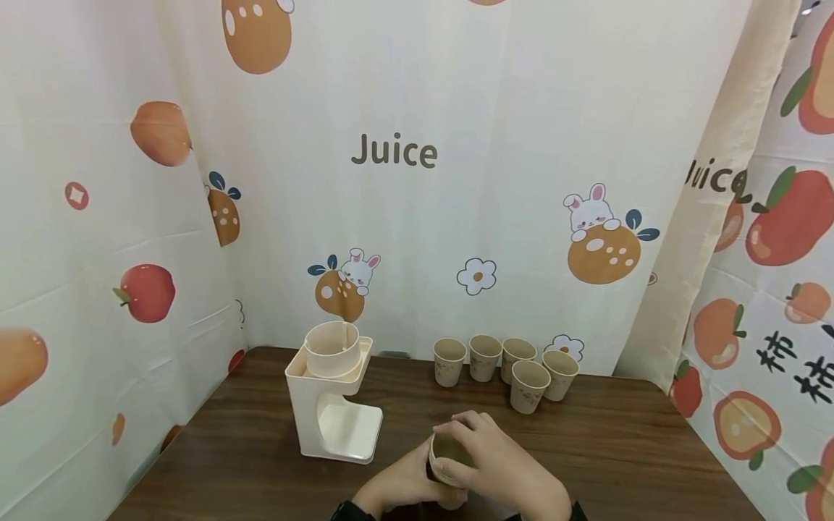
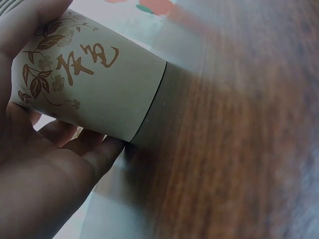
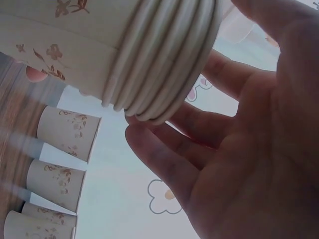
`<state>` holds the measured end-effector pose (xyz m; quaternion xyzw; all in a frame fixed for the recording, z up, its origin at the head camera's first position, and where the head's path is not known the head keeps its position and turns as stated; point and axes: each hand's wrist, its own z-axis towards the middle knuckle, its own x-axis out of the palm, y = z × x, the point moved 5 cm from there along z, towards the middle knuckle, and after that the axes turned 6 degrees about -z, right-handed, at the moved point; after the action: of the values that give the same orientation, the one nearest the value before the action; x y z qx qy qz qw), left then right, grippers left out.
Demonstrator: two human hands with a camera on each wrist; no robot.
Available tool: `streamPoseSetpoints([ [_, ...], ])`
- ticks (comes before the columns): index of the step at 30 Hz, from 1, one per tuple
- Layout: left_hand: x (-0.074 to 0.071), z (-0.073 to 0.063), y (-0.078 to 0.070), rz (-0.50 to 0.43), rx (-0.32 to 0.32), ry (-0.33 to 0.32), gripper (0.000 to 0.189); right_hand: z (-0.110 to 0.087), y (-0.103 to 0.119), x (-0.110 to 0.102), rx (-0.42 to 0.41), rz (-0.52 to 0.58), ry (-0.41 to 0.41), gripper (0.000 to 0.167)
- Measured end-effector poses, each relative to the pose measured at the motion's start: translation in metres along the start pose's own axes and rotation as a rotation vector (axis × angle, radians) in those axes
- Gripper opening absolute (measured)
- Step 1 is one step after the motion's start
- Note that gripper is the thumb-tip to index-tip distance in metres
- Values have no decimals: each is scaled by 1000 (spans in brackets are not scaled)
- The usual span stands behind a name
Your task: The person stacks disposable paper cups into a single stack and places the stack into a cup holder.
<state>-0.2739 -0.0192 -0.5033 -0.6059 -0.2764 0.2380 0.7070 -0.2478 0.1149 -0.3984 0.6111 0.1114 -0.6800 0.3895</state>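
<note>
My left hand (image 1: 409,477) grips a stack of paper cups (image 2: 94,74) near the table's front edge. Pale cup walls carry brown leaves, flowers and writing. Several nested rims (image 3: 164,55) show in the right wrist view, their open side facing my right palm. Over the stack's mouth, my right hand (image 1: 498,463) spreads its thumb and fingers across the rim, fingertips (image 3: 137,132) right at the rims. From the left wrist view, the bottom edge of the stack is close over the brown table, with left fingers under its side.
A white C-shaped stand (image 1: 306,412) with a round tube (image 1: 332,354) on top is at the left. Several separate paper cups (image 1: 529,387) stand upright at the back right. Fruit-printed curtains (image 1: 417,217) enclose the dark wooden table (image 1: 619,449) at the back and sides.
</note>
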Motion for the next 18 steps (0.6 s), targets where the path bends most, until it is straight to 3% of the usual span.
streamPoseSetpoints([
  [8, -1, 2, 0, 25, 47, -2, 74, 1, -9, -4, -9, -26, -43, 45],
  [13, -2, 2, 0, 32, 36, -29, 79, 0, -18, -10, -32, -54, -90, 38],
  [18, -3, 0, -1, 63, 29, -76, 78, -2, -32, -17, 6, -68, -111, 33],
])
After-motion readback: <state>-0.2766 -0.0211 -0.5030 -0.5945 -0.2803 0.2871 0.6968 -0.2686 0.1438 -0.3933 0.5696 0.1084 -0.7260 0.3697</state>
